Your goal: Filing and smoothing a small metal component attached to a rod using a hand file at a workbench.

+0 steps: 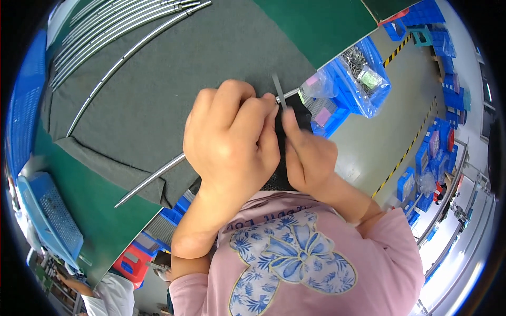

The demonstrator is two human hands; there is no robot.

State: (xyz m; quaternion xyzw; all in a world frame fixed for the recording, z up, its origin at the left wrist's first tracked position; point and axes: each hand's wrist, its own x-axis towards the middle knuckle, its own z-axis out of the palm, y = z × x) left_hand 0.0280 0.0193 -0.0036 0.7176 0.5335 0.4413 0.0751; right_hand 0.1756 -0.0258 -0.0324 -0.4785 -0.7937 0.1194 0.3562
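My left hand (226, 134) is closed around a thin silver metal tube (158, 176). One end of the tube sticks out toward the lower left, past the edge of the grey cloth, and the other shows to the right of my fingers. A flat, narrow grey metal strip (278, 87), somewhat like a small file, is pinched in my right hand (311, 152). It crosses the tube just beyond my left fingertips; whether it touches the tube I cannot tell. The right hand is slightly blurred.
Several silver tubes (118, 29) lie in a row at the far left, with a single tube (108, 76) apart from them on the grey cloth (226, 50). Blue bins (377, 97) with small metal parts stand at right. A blue basket (52, 216), red stool (133, 265) and another person's sleeve (116, 295) are at left.
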